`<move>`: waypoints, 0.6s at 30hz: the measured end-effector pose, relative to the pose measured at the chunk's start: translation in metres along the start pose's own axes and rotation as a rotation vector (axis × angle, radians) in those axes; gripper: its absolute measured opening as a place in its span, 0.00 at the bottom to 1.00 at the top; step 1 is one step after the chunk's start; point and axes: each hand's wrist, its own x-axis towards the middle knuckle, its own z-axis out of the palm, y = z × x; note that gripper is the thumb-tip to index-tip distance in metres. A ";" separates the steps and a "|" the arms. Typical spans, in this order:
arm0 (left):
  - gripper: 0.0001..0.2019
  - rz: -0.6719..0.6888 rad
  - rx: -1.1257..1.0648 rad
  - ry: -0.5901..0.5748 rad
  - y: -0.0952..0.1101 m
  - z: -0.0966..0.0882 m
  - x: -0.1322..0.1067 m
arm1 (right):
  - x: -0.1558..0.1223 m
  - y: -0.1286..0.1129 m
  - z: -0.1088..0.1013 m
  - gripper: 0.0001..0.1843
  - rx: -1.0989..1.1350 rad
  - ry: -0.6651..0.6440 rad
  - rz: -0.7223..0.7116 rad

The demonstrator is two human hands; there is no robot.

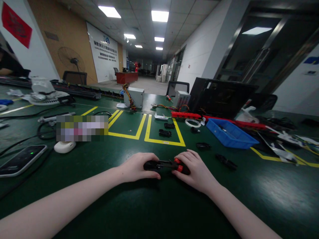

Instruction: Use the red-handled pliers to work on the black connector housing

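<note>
My left hand [136,166] is closed around a small black plastic part [150,165], with its thumb below and fingers above. My right hand [198,174] grips what look like pliers [178,165] with red and black handles. Their dark metal end points left and meets the black part between my hands, just above the green table [159,212]. Whether the jaws clamp the part cannot be made out. Similar black parts lie beyond: one [165,133] inside a yellow-taped rectangle, another [203,145] past my right hand, and a longer one [226,161] to its right.
A blue tray [230,141] stands right, near a white ring [192,123] and a red strip [186,115]. Power supply boxes [137,98] and a large black case [220,98] stand at the back. Cables, a phone-like device [23,160] and a white rounded object [64,146] lie left.
</note>
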 end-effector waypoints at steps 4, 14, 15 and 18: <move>0.19 0.007 -0.018 0.008 -0.001 0.000 0.000 | -0.007 0.010 -0.005 0.33 -0.005 -0.021 0.008; 0.18 -0.003 -0.046 0.016 0.001 -0.001 -0.001 | -0.011 0.015 0.003 0.27 -0.086 0.088 0.037; 0.18 -0.002 -0.048 0.014 0.000 -0.001 -0.001 | -0.011 0.015 0.003 0.26 -0.105 0.128 0.039; 0.18 0.010 -0.040 0.010 -0.001 -0.001 0.001 | -0.012 0.017 0.005 0.24 -0.147 0.211 0.006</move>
